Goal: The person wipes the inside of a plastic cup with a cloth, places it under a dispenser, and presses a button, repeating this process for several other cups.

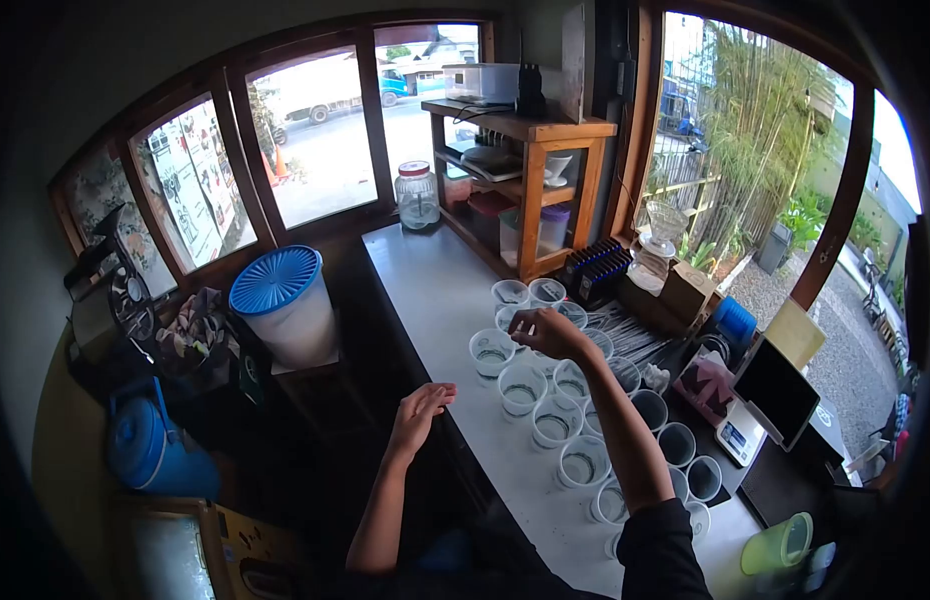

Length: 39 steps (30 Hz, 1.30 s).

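Rows of clear plastic cups stand upright on the grey counter (405, 268), many with dark bits at the bottom. My right hand (548, 333) reaches over the far rows, its fingers bent down and closed together; whatever they may pinch is too small to make out. Just left of those fingers stands a clear cup (492, 352). Nearer me, another cup (558, 420) is in the middle of the front row. My left hand (421, 418) hovers by the counter's left edge, fingers stretched out and holding nothing. My right forearm hides some cups.
A wooden shelf unit (530, 190) and a red-lidded jar (418, 197) occupy the counter's far end. On the right are a tablet (776, 391) and a yellow-green container (777, 545). A white bucket with a blue lid (277, 280) stands left, above a blue cooler jug (150, 450).
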Available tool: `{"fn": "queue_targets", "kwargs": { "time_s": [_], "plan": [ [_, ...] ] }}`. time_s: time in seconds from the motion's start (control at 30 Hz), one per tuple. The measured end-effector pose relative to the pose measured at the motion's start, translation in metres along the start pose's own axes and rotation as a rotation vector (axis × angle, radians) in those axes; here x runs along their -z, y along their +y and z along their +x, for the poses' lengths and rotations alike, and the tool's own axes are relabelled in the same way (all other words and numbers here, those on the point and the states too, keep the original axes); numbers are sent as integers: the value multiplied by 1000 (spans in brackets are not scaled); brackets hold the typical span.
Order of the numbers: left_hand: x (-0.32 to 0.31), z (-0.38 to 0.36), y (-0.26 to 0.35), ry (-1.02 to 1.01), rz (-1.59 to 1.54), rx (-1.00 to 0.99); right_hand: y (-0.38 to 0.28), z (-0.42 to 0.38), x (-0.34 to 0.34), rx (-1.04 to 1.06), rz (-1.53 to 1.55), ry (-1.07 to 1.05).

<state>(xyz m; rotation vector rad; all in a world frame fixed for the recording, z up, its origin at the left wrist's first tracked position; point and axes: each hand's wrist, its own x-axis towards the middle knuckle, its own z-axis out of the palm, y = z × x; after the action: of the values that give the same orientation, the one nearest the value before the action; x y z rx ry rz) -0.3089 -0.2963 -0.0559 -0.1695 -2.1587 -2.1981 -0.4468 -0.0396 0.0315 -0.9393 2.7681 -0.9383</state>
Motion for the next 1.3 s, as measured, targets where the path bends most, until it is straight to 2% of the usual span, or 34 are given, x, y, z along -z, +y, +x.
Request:
{"fn": "queue_targets", "kwargs": {
  "time_s": [0.1,0.2,0.33,0.43,0.5,0.57,0.67,0.77,0.9,0.97,1.03,1.07,1.17,1.2,1.23,1.3],
  "plan": [
    [12,72,-8,-21,21,-26,36,58,-15,-59,-156,173],
    [17,162,-34,-64,54,-104,55,104,-25,-223,-210,269],
    [13,252,-70,-237,286,-155,75,148,-25,-322,-271,252],
    [7,296,-108,-421,364,-219,76,162,-23,-367,-326,213],
    [1,318,-139,-512,364,-230,71,166,-37,-385,-544,192],
    [-2,330,-156,-585,324,-253,90,173,-57,-379,-587,123],
    [-1,335,-153,-625,267,-430,98,179,-57,-395,-474,210],
    [2,332,-86,-616,297,-123,84,177,-29,-355,-271,304],
    [16,346,-61,-681,19,-156,51,165,6,-132,20,386],
    [17,339,-28,-723,-186,-105,30,157,19,-114,81,403],
    [15,337,-13,-750,-305,-69,19,146,24,-93,72,537],
    [9,334,-8,-714,-314,-160,13,139,27,-81,63,604],
    [-9,319,21,-749,-473,74,-22,109,42,-181,-29,897],
    [-20,313,26,-770,-456,36,-24,98,48,-147,-90,933],
    [-28,308,31,-826,-506,103,-35,82,55,-95,-64,926],
    [-47,294,40,-938,-606,244,-40,50,64,-78,-206,845]
  ]
}}
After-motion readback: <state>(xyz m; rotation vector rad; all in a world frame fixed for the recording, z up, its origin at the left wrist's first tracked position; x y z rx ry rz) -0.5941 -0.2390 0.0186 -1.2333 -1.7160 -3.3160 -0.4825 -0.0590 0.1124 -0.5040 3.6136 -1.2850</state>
